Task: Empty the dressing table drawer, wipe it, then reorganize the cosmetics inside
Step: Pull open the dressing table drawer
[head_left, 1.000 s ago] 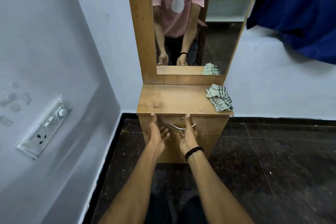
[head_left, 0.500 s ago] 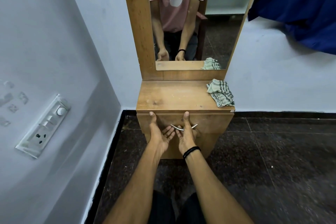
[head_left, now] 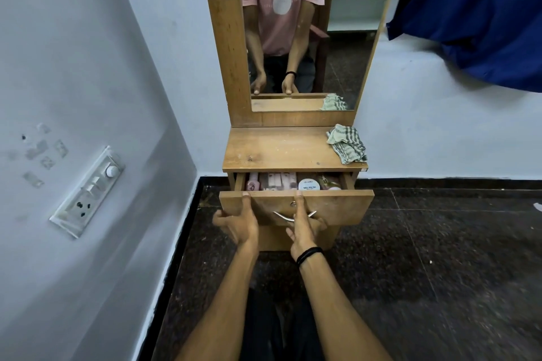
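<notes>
Dark floor (head_left: 440, 243) lay under the dressing table; its drawer (head_left: 337, 205) stood partly out beneath the tabletop (head_left: 281, 149), holding pink bottles (head_left: 277, 180) and a white jar (head_left: 308, 184). The left grip (head_left: 239, 223) clasped the drawer front; the right grip (head_left: 302, 228) seemingly hooked the handle (head_left: 281, 216). A checked cloth (head_left: 347, 143) lay on the tabletop.
</notes>
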